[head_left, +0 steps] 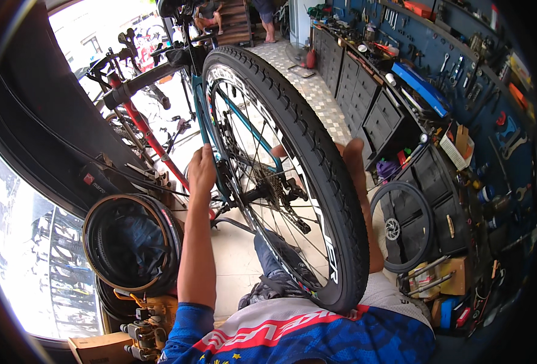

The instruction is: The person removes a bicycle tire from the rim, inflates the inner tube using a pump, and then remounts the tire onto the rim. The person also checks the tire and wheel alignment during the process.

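A bicycle wheel with a knobby black tire [308, 130] and a black rim with white lettering fills the middle, standing tilted in front of me. At its hub sit the cassette [275, 193] and the rear derailleur [298, 219]. My left hand [203, 168] is closed around a tube of the teal bicycle frame [199, 115], left of the wheel. My right hand [354, 167] is on the tire's right side, its thumb up. Fingertips show inside the rim, so it grips the wheel; the tire hides most of its fingers.
The bike hangs by a red repair stand [141, 124]. Stacked tires [89, 242] stand at left, above an orange-yellow machine [153, 321]. To the right are black drawer cabinets [356, 82], a loose tire [426, 212] and a tool wall [462, 45]. Two people [267, 18] are far back.
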{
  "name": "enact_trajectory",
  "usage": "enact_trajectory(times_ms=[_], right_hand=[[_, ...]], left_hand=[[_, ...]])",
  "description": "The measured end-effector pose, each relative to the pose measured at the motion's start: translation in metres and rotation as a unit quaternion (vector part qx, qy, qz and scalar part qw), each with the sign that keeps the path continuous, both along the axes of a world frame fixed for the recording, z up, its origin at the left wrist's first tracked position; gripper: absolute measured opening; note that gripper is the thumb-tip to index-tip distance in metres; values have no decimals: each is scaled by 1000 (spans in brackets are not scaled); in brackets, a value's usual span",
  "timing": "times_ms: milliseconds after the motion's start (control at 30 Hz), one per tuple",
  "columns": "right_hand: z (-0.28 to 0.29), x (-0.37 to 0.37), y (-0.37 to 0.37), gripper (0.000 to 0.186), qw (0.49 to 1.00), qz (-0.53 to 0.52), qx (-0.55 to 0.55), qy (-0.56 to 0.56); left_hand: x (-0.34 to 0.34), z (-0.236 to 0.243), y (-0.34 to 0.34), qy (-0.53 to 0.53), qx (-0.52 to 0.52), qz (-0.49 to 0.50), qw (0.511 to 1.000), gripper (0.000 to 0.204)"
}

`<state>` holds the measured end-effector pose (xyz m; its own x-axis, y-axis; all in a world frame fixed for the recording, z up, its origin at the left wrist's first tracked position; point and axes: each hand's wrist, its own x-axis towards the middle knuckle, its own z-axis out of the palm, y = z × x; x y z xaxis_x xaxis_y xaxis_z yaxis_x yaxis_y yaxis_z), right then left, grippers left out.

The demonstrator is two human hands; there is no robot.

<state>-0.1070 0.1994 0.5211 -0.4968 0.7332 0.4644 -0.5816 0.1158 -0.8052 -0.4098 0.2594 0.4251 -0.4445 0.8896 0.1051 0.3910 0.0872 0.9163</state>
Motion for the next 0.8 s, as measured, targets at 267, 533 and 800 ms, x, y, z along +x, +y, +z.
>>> enact_trajectory(times_ms=[267,533,800], right_hand=[[9,-39,-49,88,991,-23,-78,107],[22,-20,-54,93,985,39,-85,143],[13,-4,-51,91,979,50,-91,173]], left_hand=[[25,-14,3,-14,98,41,994,57],[37,-6,-7,24,98,34,994,51],[42,-10,-3,51,98,28,993,49]])
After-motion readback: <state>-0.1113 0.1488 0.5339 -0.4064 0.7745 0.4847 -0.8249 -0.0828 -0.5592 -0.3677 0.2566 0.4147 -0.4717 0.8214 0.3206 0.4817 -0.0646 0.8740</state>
